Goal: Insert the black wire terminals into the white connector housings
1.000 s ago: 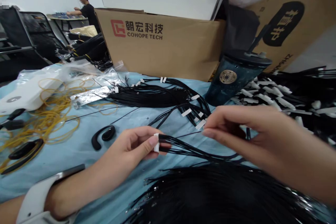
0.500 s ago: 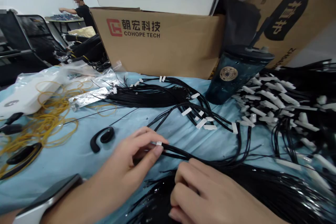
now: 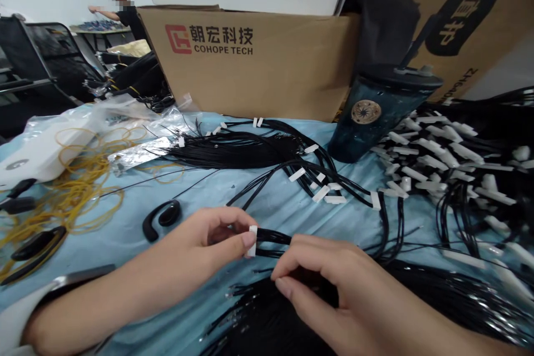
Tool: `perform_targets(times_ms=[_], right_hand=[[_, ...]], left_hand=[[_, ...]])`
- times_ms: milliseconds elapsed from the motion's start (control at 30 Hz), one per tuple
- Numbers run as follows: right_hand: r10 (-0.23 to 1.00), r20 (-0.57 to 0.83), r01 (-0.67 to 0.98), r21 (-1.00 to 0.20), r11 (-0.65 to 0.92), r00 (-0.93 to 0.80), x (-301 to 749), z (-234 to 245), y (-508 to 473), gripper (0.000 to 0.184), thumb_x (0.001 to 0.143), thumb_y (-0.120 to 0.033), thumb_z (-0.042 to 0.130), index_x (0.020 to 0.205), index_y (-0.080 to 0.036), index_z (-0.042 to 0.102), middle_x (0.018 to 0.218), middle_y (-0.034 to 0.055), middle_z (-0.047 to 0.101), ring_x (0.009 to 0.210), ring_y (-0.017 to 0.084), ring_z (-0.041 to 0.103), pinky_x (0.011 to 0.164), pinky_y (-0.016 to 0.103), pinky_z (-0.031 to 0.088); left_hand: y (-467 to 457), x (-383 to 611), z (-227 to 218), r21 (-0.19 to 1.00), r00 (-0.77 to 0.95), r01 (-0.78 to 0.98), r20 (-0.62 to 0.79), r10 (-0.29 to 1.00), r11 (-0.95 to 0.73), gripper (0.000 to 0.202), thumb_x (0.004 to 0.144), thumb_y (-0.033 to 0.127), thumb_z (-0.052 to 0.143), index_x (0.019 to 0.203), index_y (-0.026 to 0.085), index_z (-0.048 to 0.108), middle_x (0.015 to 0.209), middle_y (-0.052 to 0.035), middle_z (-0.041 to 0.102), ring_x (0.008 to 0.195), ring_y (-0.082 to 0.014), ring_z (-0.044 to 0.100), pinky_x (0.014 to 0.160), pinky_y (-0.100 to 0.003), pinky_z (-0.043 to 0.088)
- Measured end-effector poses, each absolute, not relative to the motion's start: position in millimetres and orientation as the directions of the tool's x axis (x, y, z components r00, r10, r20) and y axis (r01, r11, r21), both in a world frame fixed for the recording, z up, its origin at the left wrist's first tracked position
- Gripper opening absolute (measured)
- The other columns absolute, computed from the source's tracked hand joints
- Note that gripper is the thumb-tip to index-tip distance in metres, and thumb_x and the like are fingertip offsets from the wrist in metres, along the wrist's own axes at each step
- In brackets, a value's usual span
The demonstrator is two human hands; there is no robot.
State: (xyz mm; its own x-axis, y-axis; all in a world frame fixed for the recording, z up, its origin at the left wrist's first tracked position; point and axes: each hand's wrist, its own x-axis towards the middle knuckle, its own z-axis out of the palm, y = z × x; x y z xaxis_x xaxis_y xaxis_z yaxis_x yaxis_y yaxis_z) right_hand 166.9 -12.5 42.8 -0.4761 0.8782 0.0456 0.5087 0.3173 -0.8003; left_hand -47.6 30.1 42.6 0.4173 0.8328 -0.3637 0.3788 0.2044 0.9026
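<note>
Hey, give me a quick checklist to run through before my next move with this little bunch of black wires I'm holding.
1. Left hand pinches the small wire bunch at its white tag: ok.
2. Right hand closed on that bunch: cannot tell, its fingers cover the spot.
3. Bunch separate from the big wire pile: cannot tell.
4. Tumbler upright, apart from both hands: ok.
5. Rubber bands lying loose to the left: ok.
</note>
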Motion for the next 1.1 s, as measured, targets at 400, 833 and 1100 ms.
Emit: perform_targets(times_ms=[400, 833, 1100], right_hand=[[0.942, 0.155, 0.553, -0.777, 0.302, -0.297, 171.9, 39.1, -0.3, 0.024, 0.091, -0.018, 0.057, 0.068, -0.023, 0.062, 0.058, -0.0045, 0.061, 0.05, 0.011, 0.056, 0.044, 0.022, 0.039], [0.934, 0.091, 0.539, -0.795, 0.278, -0.346, 180.9, 37.6, 0.3, 0.025, 0.09, -0.016, 0.059, 0.067, -0.024, 0.066, 0.058, -0.0048, 0.065, 0.048, 0.011, 0.058, 0.04, 0.022, 0.044], [0.939, 0.062, 0.532, -0.811, 0.245, -0.338, 178.0, 36.4, 0.1, 0.025, 0.09, -0.016, 0.059, 0.068, -0.024, 0.066, 0.057, -0.0056, 0.065, 0.048, 0.01, 0.056, 0.042, 0.022, 0.042]], left_hand=[[23.5, -49.8, 27.3, 0.942, 0.347, 0.061, -0.331, 0.878, 0.331, 0.017, 0.084, 0.04, 0.085, 0.085, 0.025, 0.08, 0.072, 0.0057, 0.073, 0.071, -0.0111, 0.064, 0.066, -0.015, 0.051], [21.7, -44.9, 30.1, 0.943, 0.279, 0.14, -0.329, 0.902, 0.301, 0.02, 0.083, 0.043, 0.083, 0.084, 0.023, 0.078, 0.067, 0.0062, 0.069, 0.064, -0.0116, 0.062, 0.058, -0.016, 0.05], [23.1, -36.7, 45.7, 0.924, 0.238, 0.206, -0.366, 0.9, 0.322, 0.019, 0.072, 0.038, 0.081, 0.08, 0.022, 0.076, 0.062, 0.0069, 0.068, 0.058, -0.0106, 0.058, 0.053, -0.016, 0.045]])
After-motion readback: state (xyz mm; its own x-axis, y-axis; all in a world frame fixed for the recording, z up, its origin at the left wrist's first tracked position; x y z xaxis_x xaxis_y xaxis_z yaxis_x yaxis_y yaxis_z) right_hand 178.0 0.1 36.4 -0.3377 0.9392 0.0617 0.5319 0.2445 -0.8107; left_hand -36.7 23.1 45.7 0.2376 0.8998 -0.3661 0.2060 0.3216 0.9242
